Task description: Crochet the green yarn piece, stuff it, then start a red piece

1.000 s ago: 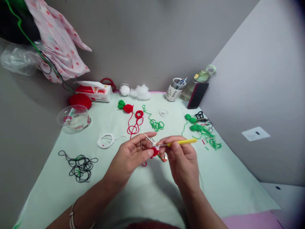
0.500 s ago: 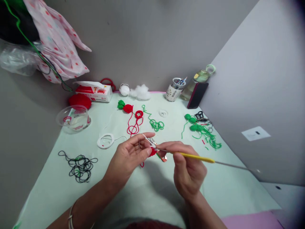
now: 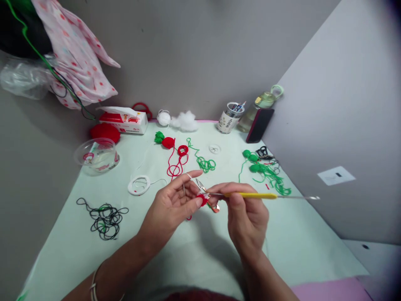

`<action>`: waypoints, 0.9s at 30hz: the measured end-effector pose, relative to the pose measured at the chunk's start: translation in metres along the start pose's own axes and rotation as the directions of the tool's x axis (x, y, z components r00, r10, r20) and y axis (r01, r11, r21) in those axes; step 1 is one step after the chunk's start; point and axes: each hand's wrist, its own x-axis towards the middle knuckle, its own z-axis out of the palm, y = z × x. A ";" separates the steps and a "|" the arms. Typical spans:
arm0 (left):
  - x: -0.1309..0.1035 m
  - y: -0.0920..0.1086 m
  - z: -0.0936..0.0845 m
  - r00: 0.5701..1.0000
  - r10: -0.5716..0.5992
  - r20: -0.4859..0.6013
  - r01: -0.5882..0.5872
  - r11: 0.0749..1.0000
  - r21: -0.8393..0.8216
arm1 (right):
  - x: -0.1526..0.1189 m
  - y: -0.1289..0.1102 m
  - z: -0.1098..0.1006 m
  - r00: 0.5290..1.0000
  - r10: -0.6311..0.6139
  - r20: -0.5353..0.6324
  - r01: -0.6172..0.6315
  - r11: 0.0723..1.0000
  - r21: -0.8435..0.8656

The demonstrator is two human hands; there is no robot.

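Note:
Between its thumb and fingers, my left hand pinches a small red and white crochet piece. White yarn runs over its raised index finger. My right hand grips a crochet hook by its yellow handle, the near tip meeting the piece's white edge. The hook's other metal end points right. Just behind the piece lie small scissors, partly covered by the hands. A coil of white yarn rests left of my left hand, its strand leading toward the fingers.
Tangled black cord lies at left, with a clear plastic tub behind. A red crochet piece with green top, green yarn and stuffing lie farther back. Green pieces, a phone and a pen cup are at right.
My right hand has turned the hook from a downward slant to nearly level, its far end rising and shifting left. My left hand still holds the piece, almost in place.

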 end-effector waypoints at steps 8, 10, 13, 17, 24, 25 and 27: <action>0.000 0.001 -0.003 0.999 -0.022 0.035 0.022 1.000 0.013 | 0.007 0.004 -0.002 0.986 0.163 0.026 -0.164 0.960 0.227; -0.001 0.002 -0.004 0.999 -0.034 0.035 0.033 0.999 0.023 | 0.008 0.004 -0.002 0.981 0.193 0.033 -0.195 0.950 0.242; -0.001 0.002 -0.005 0.999 -0.028 0.033 0.027 0.999 0.042 | 0.008 0.003 -0.003 0.978 0.200 0.055 -0.207 0.949 0.238; 0.000 0.001 -0.006 1.000 0.005 0.023 -0.007 0.998 0.055 | 0.005 0.001 -0.006 0.992 0.101 0.080 -0.111 0.984 0.136; 0.000 0.002 -0.001 0.999 0.035 -0.018 -0.035 0.999 -0.006 | -0.001 -0.002 -0.008 0.928 -0.303 0.216 0.357 0.889 -0.288; 0.000 0.002 0.000 0.999 0.030 -0.025 -0.030 0.999 -0.013 | -0.002 -0.003 -0.008 0.904 -0.344 0.255 0.417 0.843 -0.340; -0.001 0.002 0.002 0.999 0.020 -0.034 -0.021 0.999 -0.034 | -0.004 -0.002 -0.008 0.860 -0.390 0.330 0.506 0.732 -0.456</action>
